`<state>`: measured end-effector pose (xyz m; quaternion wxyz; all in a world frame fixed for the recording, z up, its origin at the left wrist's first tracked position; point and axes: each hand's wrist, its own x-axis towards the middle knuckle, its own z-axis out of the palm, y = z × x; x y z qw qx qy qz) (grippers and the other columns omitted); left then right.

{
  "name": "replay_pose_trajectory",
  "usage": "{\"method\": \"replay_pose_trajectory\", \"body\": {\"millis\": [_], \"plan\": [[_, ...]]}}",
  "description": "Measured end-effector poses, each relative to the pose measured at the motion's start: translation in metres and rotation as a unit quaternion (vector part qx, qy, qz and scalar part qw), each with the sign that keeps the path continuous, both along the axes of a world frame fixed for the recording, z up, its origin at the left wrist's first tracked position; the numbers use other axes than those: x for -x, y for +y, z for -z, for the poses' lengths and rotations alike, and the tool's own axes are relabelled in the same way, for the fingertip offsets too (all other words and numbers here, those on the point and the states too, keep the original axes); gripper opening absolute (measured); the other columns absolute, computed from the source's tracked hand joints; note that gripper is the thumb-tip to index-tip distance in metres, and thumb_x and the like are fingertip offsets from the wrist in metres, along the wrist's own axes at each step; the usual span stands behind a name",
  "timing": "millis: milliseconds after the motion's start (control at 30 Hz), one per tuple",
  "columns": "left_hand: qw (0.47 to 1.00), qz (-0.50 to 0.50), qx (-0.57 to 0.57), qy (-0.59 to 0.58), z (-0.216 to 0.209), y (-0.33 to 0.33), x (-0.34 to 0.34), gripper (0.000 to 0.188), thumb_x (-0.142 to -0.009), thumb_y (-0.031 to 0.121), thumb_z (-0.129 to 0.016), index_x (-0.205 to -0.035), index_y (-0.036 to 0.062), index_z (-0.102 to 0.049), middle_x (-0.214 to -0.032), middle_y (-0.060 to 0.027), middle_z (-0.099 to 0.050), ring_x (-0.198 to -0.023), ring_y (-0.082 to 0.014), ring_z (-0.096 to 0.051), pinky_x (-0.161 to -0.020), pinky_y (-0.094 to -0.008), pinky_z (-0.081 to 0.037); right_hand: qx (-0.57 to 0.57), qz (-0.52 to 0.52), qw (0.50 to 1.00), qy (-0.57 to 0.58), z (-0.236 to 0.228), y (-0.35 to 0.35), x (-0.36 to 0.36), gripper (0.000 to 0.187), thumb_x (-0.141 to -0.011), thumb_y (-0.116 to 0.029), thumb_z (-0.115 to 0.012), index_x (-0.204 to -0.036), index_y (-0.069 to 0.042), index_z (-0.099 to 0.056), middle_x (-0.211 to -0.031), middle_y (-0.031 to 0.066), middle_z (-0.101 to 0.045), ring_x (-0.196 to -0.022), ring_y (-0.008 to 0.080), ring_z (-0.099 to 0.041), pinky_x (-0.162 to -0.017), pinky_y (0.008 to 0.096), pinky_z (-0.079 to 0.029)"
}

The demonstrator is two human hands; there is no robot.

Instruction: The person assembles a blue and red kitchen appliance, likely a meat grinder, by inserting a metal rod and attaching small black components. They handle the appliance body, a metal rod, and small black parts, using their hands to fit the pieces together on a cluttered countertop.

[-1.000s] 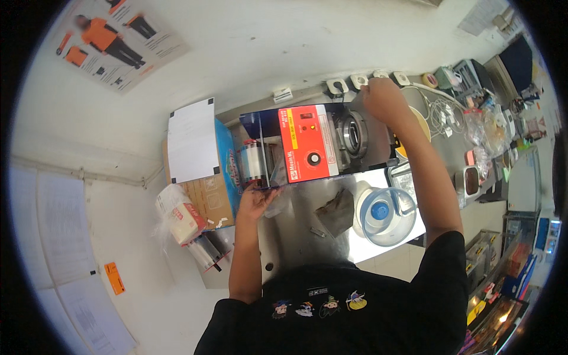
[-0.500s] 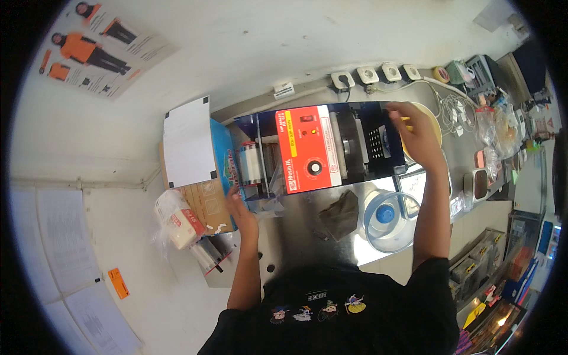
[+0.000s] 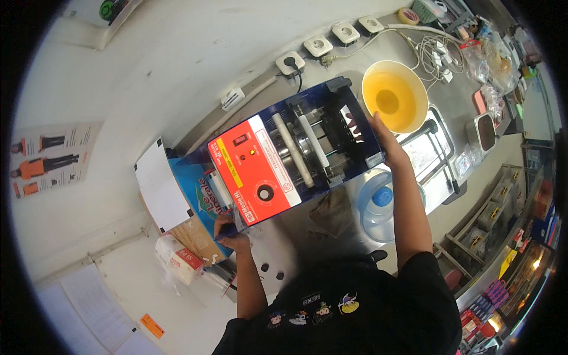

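Note:
A dark blue cup sealing machine (image 3: 255,171) with a red control panel, a black knob and exposed rollers lies in front of me, slanting up to the right. My left hand (image 3: 234,236) is curled around its near left corner. At the machine's right end, my right hand (image 3: 387,141) grips the side panel, and its fingertips show through a slot on the inner face. Beneath the machine, its contact with the counter is hidden. Just beyond my right hand stands a cream bucket (image 3: 422,94) with yellow-orange inside.
Left of the machine are a blue-and-brown carton (image 3: 198,236) under a white sheet (image 3: 163,183) and a wrapped tissue pack (image 3: 177,260). Near my right forearm sit a clear blue-lidded container (image 3: 370,219) and a dark cloth (image 3: 331,212). Sockets (image 3: 318,46) and coiled cables (image 3: 441,56) line the back.
My view has turned, so the scene slants. My left hand has closed on the machine's near corner. My right hand has shifted from the far right corner to the end panel; the bucket shows more fully.

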<state>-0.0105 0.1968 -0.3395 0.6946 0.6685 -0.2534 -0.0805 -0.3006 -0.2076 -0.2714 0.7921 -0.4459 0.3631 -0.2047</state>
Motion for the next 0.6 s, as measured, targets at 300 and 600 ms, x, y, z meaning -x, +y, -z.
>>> {"method": "replay_pose_trajectory", "body": {"millis": [300,600], "plan": [[0.998,-0.058,-0.029,-0.026,-0.027,-0.02,0.013,0.082,-0.092,0.089,-0.029,-0.076,0.0102,-0.046,-0.072,-0.002,-0.051,-0.07,-0.0127,-0.05,-0.07,-0.0315,-0.043,-0.04,-0.055,0.996,0.063,-0.016,-0.02,-0.018,0.023,-0.092,-0.022,-0.064,-0.108,-0.007,-0.056,-0.078,-0.0023,-0.048,-0.061,0.0076,-0.044,-0.057,0.0239,-0.035],[0.913,-0.247,0.17,0.276,-0.03,-0.046,0.024,0.077,-0.093,0.086,-0.034,-0.062,0.0154,-0.031,-0.059,0.0,-0.038,-0.065,-0.0145,-0.043,-0.071,-0.0321,-0.04,0.009,-0.042,0.998,0.043,-0.107,-0.023,-0.027,0.042,-0.088,-0.023,-0.068,-0.122,-0.004,-0.052,-0.068,-0.0042,-0.042,-0.055,0.0058,-0.039,-0.051,0.024,-0.031]]}}
